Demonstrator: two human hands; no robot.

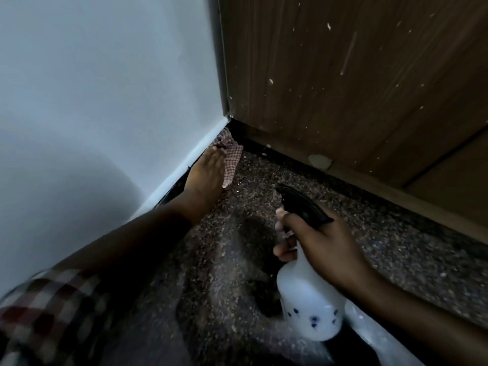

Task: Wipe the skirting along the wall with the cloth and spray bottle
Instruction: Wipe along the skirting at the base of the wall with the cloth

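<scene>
My left hand (203,178) reaches far into the corner and presses a red-and-white checked cloth (232,159) against the dark skirting (173,190) at the foot of the pale wall. Part of the cloth hangs loose to the right of my fingers. My right hand (322,249) grips the neck of a white spray bottle (309,305) with a black trigger head (301,204), held above the floor with its nozzle pointing toward the corner.
A brown wooden panel (356,75), flecked with pale spots, forms the right side of the corner, with a dark strip along its base. The floor (369,233) is speckled dark stone. A pale chip (319,161) lies at the panel's foot.
</scene>
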